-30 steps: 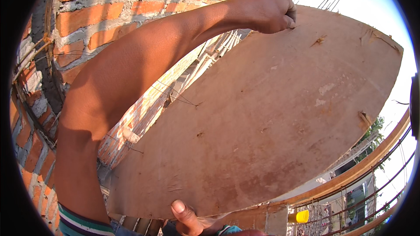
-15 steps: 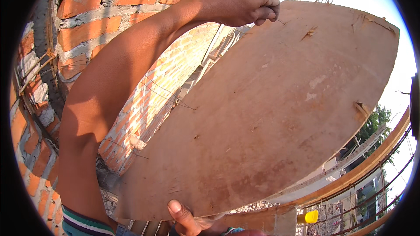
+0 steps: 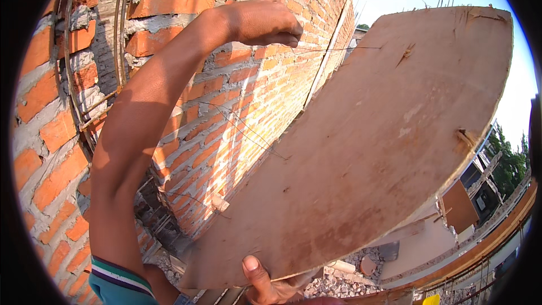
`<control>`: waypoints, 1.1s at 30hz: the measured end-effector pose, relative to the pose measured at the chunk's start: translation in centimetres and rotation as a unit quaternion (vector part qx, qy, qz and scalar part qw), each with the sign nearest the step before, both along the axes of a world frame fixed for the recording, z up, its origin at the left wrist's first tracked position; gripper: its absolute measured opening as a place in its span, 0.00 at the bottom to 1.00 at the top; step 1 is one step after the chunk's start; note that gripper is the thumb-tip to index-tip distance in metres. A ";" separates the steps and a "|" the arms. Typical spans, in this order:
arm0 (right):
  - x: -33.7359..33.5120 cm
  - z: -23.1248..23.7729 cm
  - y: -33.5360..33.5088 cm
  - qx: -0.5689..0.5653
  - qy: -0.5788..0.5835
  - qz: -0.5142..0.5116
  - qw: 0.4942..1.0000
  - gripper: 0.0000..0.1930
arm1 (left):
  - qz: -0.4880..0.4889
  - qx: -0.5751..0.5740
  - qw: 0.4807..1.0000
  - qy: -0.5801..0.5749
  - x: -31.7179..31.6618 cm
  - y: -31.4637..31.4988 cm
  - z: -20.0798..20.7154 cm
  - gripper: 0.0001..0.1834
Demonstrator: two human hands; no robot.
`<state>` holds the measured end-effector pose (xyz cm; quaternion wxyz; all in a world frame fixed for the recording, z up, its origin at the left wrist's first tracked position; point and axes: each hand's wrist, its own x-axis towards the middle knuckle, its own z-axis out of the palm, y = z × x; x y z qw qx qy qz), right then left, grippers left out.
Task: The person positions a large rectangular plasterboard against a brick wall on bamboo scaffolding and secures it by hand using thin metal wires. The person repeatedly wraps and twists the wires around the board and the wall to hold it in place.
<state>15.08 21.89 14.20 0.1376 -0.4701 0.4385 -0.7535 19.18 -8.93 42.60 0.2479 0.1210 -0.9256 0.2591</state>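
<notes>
Plywood board (image 3: 367,152) leans across the view from six o'clock up to one o'clock, its long edge close beside the brick wall (image 3: 226,107). Right hand (image 3: 271,282) pinches the bottom edge at six o'clock, thumb over the face, carrying it alone. Left hand (image 3: 265,22), at eleven o'clock, is curled into a fist just beside the upper edge, apparently off the board; I cannot tell whether it grips anything. Held at one low point, the sheet could likely tip or slide onto the rubble (image 3: 350,277) below, or snag the wire (image 3: 243,130) strung along the wall.
</notes>
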 end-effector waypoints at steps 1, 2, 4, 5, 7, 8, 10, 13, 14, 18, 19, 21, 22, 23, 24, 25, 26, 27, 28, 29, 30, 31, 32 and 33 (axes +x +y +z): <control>0.0 0.1 -0.1 -0.003 0.003 -0.001 1.000 0.47 | -0.035 0.018 0.999 0.003 -0.1 0.1 -0.1 0.11; 0.0 0.2 -0.1 -0.004 0.005 -0.001 1.000 0.46 | -0.055 -0.011 0.998 0.019 -0.2 0.2 -0.3 0.12; 0.0 0.3 -0.2 -0.006 0.009 -0.004 1.000 0.46 | -0.068 -0.033 0.996 0.038 -0.1 0.4 -0.6 0.13; 0.1 0.3 -0.3 -0.009 0.011 -0.004 1.000 0.46 | -0.080 -0.053 0.994 0.046 0.0 0.5 -0.7 0.13; 0.1 0.3 -0.3 -0.009 0.014 -0.005 1.000 0.46 | -0.085 -0.032 0.996 -0.014 0.4 0.4 -0.4 0.13; 0.1 0.3 -0.3 -0.008 0.015 -0.005 1.000 0.46 | -0.055 -0.013 0.997 -0.046 0.5 0.4 -0.2 0.13; 0.1 0.2 -0.3 -0.010 0.018 -0.004 1.000 0.46 | -0.021 -0.026 0.997 -0.065 0.8 0.3 0.2 0.13; 0.2 0.2 -0.3 -0.013 0.018 -0.001 1.000 0.46 | 0.013 -0.014 1.000 -0.012 0.8 0.2 0.2 0.13; 0.2 0.2 -0.3 -0.014 0.019 0.000 1.000 0.46 | 0.012 -0.007 1.000 0.019 0.6 0.2 0.1 0.13; 0.4 0.3 -0.5 -0.018 0.025 0.007 1.000 0.45 | -0.042 -0.113 0.989 0.086 -1.3 0.4 0.3 0.13; 0.5 0.3 -0.6 -0.019 0.027 0.009 0.999 0.45 | -0.059 -0.113 0.987 0.100 -1.9 0.5 0.6 0.13; 0.6 0.4 -0.8 -0.023 0.032 0.012 0.999 0.45 | -0.028 -0.087 0.991 0.101 -3.5 0.9 1.6 0.13; 0.7 0.5 -0.9 -0.024 0.034 0.014 0.999 0.45 | -0.058 -0.114 0.986 0.104 -4.0 1.1 2.0 0.13; 0.7 0.6 -1.1 -0.028 0.037 0.016 0.999 0.45 | -0.087 -0.140 0.981 0.106 -4.4 1.4 2.5 0.13; 0.9 0.7 -1.2 -0.031 0.040 0.020 0.999 0.45 | -0.116 -0.167 0.973 0.107 -4.5 1.7 2.8 0.12; 1.1 0.9 -1.4 -0.034 0.042 0.023 0.998 0.45 | -0.143 -0.192 0.965 0.107 -4.5 2.0 3.3 0.12; 1.2 1.1 -1.6 -0.037 0.046 0.028 0.998 0.45 | -0.137 -0.209 0.963 0.099 -3.7 2.3 3.6 0.16; 1.5 1.3 -1.7 -0.041 0.049 0.033 0.997 0.45 | -0.113 -0.244 0.960 0.083 -2.5 2.4 3.9 0.18; 1.7 1.5 -1.9 -0.045 0.053 0.039 0.997 0.45 | -0.088 -0.280 0.954 0.067 -1.2 2.5 4.6 0.22; 2.1 1.7 -2.1 -0.051 0.057 0.043 0.996 0.45 | -0.064 -0.315 0.946 0.049 -0.1 2.5 5.1 0.26; 2.4 1.9 -2.2 -0.055 0.062 0.045 0.996 0.45 | 0.006 -0.216 0.976 -0.029 0.8 2.4 6.7 0.25; 2.6 2.0 -2.4 -0.076 0.075 0.059 0.992 0.45 | 0.026 -0.238 0.970 -0.025 1.7 2.1 7.2 0.25; 2.9 2.1 -2.6 -0.066 0.075 0.052 0.994 0.45 | 0.047 -0.261 0.964 -0.019 3.1 1.9 7.6 0.26; 3.2 2.2 -2.7 -0.075 0.087 0.049 0.992 0.45 | 0.067 -0.283 0.957 -0.014 4.2 1.7 7.9 0.27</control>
